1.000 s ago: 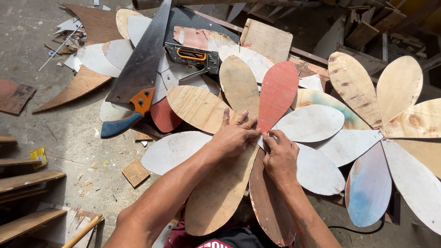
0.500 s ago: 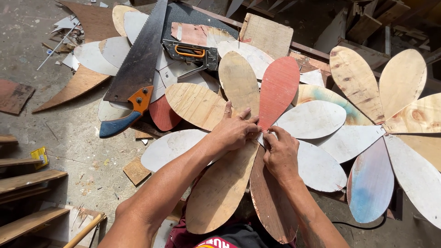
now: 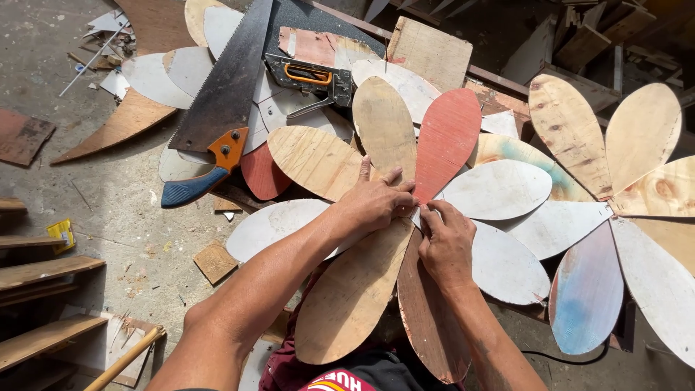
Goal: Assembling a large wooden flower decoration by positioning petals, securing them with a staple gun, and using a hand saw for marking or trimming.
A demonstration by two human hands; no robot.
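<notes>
Wooden petals (image 3: 347,297) fan out into a flower shape on a dusty concrete floor (image 3: 108,210), both hands at its centre: the left hand (image 3: 376,199) lies flat, fingers spread; the right hand (image 3: 447,242) presses down, fingers curled, gripping nothing. Beyond lie a handsaw (image 3: 217,108), a staple gun (image 3: 311,76) and plywood offcuts (image 3: 130,119), with 1 finished flower (image 3: 637,181) to the right.

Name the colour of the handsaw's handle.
Orange and dark blue on the handsaw's handle, clearest in the head view, the only one.
</notes>
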